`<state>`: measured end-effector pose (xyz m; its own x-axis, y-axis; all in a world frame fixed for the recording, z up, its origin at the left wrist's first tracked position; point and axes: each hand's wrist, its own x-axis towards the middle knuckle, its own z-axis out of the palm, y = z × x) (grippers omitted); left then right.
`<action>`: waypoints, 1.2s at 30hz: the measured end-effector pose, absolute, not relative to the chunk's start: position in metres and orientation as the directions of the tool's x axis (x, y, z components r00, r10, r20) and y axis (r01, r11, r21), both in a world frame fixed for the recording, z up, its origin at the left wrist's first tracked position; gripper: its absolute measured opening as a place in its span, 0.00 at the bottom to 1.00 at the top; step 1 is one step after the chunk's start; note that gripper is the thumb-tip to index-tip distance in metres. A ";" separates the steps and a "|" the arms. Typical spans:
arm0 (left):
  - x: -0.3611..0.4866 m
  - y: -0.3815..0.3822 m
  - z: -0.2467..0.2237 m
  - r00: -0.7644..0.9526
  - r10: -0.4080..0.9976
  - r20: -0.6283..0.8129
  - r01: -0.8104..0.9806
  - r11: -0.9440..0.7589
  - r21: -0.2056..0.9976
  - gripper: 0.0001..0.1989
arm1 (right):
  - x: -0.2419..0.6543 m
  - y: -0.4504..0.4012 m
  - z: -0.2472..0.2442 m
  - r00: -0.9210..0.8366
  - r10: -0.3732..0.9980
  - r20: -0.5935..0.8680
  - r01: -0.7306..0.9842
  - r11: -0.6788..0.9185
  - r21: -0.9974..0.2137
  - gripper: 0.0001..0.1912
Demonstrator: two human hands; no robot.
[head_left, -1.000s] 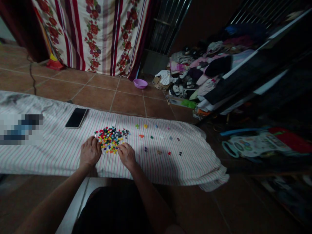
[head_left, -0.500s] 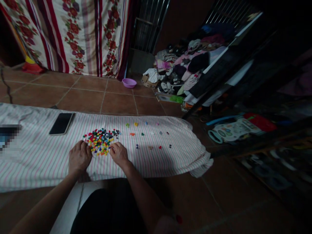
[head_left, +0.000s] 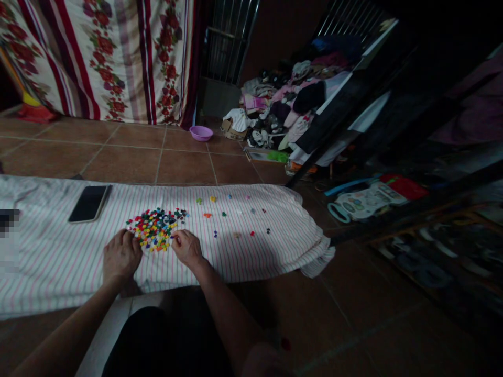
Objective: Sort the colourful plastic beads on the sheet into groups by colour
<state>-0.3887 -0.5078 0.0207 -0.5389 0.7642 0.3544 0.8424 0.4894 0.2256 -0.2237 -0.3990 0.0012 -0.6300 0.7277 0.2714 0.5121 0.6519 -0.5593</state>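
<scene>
A heap of small, multicoloured bead-like pieces (head_left: 155, 226) lies on a striped cloth (head_left: 243, 262). My left hand (head_left: 121, 255) rests palm down at the heap's left edge, its fingers loosely spread and touching the nearest pieces. At the right edge, my right hand (head_left: 187, 247) has thumb and forefinger pinched together, with a small dark blue piece (head_left: 172, 237) at their tips. Further right, little groups sorted by colour sit apart in rows, among them yellow pieces (head_left: 212, 199), orange pieces (head_left: 207, 215), red pieces (head_left: 252, 233) and dark blue pieces (head_left: 215, 234).
A phone (head_left: 89, 203) lies on the cloth left of the heap. Beyond, a purple basin (head_left: 201, 133) stands on the tiled floor near a pile of clothes (head_left: 286, 104). A floral curtain (head_left: 129, 63) hangs at the back. A colourful plastic toy (head_left: 365, 201) lies to the right.
The whole view has shifted, so things appear further left. My right hand stays at the heap's right edge in a pinch, drawn slightly away from it; the left hand keeps its place.
</scene>
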 end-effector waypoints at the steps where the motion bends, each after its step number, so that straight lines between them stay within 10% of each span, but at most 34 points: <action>1: -0.389 -0.508 0.020 -0.542 0.763 0.351 0.840 0.493 0.225 0.19 | -0.223 -0.399 0.001 -0.627 0.722 0.293 0.497 0.660 -0.563 0.11; 11: -0.390 -0.509 0.018 -0.536 0.767 0.354 0.844 0.494 0.208 0.20 | -0.151 -0.386 -0.001 -0.286 0.752 0.593 0.565 0.633 -0.530 0.08; 36: -0.389 -0.512 0.025 -0.502 0.799 0.331 0.864 0.451 0.223 0.18 | -0.132 -0.369 -0.022 -0.225 0.815 0.534 0.647 0.535 -0.544 0.06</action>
